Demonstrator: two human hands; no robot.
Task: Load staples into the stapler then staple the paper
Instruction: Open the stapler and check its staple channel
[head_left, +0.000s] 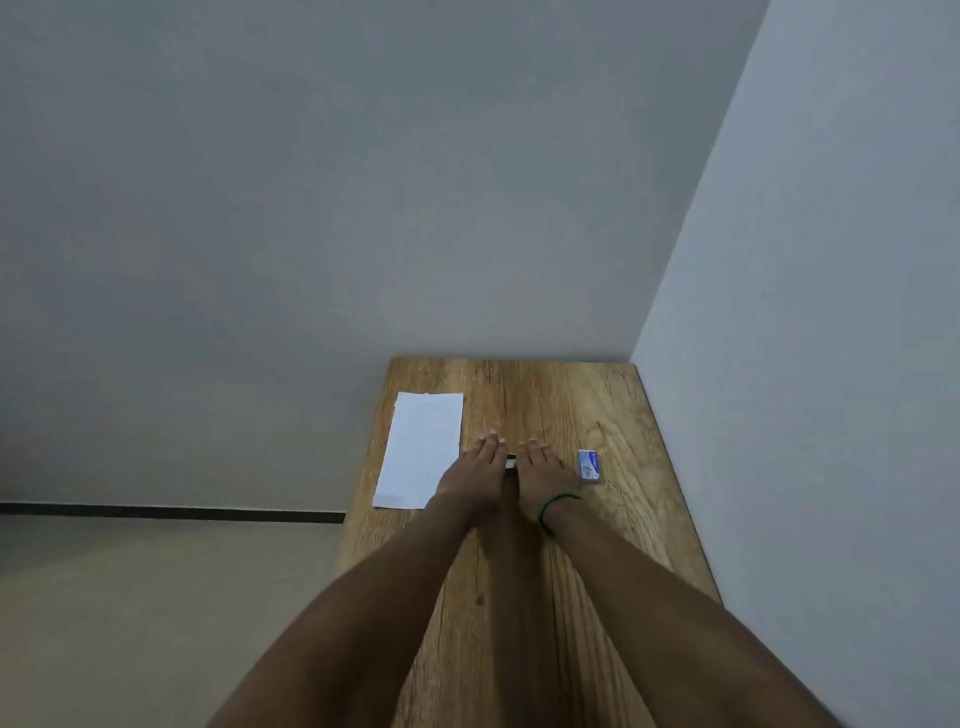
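Both hands, left (475, 470) and right (540, 467), lie flat with fingers together, the stapler (510, 461) between them; wooden table (519, 597), grey walls.

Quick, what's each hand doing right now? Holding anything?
Left hand: open, fingers stretched flat, holding nothing that shows.
Right hand: open and flat too; a small dark object peeks out between the hands, not clearly gripped.

Stapler (510, 461) mostly hidden between the hands, staple box (589, 464) print too small to read
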